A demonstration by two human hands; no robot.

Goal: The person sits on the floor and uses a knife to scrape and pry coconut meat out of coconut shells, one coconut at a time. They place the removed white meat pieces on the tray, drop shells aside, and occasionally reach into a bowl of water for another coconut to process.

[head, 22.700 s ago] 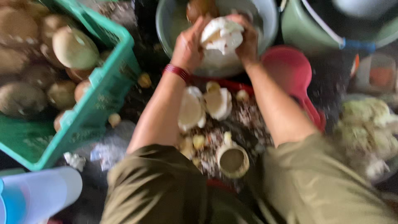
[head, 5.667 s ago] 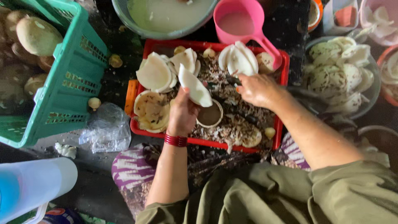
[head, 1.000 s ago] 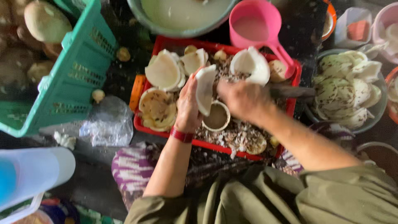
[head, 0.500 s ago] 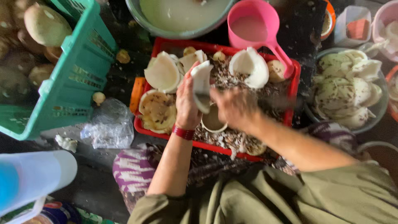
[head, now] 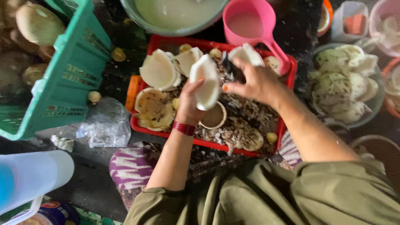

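My left hand [head: 188, 105] holds a white piece of coconut flesh [head: 205, 83] upright over a red tray [head: 210, 143]. My right hand [head: 255, 82] hovers beside it over the tray's right half, thumb close to the piece, fingers partly spread; whether it holds a tool is hidden. Beneath lie several coconut halves [head: 159, 71] and brown shell scraps [head: 243, 125]. A small round shell cup [head: 213, 117] sits just under my left hand.
A green plastic basket [head: 66, 79] of whole coconuts stands at the left. A grey basin of milky liquid [head: 175, 14] and a pink scoop [head: 250, 23] sit beyond the tray. A bowl of peeled white pieces [head: 346, 89] is at the right. A crumpled plastic bag [head: 106, 123] lies by the basket.
My right hand has lifted away from the piece toward the tray's far right. The left hand has turned the white piece slightly.
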